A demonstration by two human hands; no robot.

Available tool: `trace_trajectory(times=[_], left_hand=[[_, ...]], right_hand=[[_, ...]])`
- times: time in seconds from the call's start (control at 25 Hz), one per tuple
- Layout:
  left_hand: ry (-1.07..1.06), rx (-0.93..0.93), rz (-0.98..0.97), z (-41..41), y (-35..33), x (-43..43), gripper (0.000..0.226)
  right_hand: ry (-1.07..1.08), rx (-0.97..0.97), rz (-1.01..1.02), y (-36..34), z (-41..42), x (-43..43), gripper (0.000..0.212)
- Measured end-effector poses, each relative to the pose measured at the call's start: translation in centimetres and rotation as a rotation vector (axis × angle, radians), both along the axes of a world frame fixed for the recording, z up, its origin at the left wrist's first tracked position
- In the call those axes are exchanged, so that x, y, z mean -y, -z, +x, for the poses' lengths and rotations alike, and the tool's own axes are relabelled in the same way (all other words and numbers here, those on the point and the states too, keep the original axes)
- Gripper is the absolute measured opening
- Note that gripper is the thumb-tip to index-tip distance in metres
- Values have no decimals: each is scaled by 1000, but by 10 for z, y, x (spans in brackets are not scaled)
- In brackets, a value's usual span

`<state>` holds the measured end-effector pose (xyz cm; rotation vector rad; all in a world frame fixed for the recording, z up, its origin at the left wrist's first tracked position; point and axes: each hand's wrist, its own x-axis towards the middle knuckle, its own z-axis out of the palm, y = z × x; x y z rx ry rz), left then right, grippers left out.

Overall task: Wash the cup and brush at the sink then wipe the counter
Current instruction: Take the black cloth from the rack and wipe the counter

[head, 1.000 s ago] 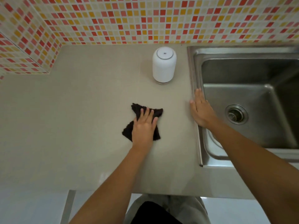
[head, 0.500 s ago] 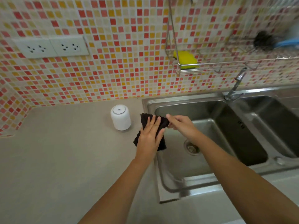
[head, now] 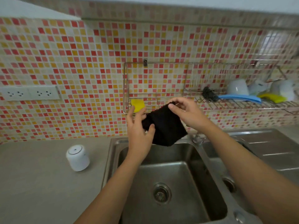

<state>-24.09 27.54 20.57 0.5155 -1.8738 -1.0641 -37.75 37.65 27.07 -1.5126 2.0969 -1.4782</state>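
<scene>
A black cloth (head: 165, 126) hangs in the air above the steel sink (head: 161, 167), in front of the wire wall rack (head: 126, 88). My left hand (head: 139, 131) pinches its lower left edge. My right hand (head: 186, 112) grips its upper right corner. On the rack's right part lie a brush with a black head and blue handle (head: 233, 96) and upturned white cups (head: 237, 88). The grey counter (head: 40, 175) stretches to the left of the sink.
A white cylindrical container (head: 78, 157) stands on the counter by the sink's left rim. A yellow sponge (head: 137, 105) sits in the rack's left end. The tap base (head: 196, 139) is behind the cloth. Wall sockets (head: 30, 93) are at left. A second basin (head: 226, 175) lies right.
The cloth has been lifted off the counter's edge and raised in front of the wall rack, now held by both hands. The view has tilted up toward the wall.
</scene>
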Motion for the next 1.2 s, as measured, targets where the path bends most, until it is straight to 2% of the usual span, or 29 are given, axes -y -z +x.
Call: trace_trajectory(times=[0.16,0.32,0.4,0.56,0.72,0.88,0.96,1.2], left_hand=[[-99,71,-49,-35,-44,0,52],[-115,162,-79,-71,-92,19,60],[-106,214,-46,-93,-105,33,62],[-102,343,-1,-134,-88,66,56],[-153,500,-78,-169,-64,96,49],[-193,654,-171,-193,-50,114,45],[-207,690,-192,-202,-44,120,44],[-217,737,-292,-212,-34,130,39]], right_hand=[[0,-57,-76,-38,-41,-18,11],[86,65,-142,-46,-89,-17,10],[168,59,-126,-41,-114,-5,17],[277,2,-15,-24,-141,30,27],[315,-107,160,-7,-167,68,31],[353,-100,228,6,-188,98,22],[366,-109,279,13,-197,109,18],[380,-213,397,27,-203,114,31]])
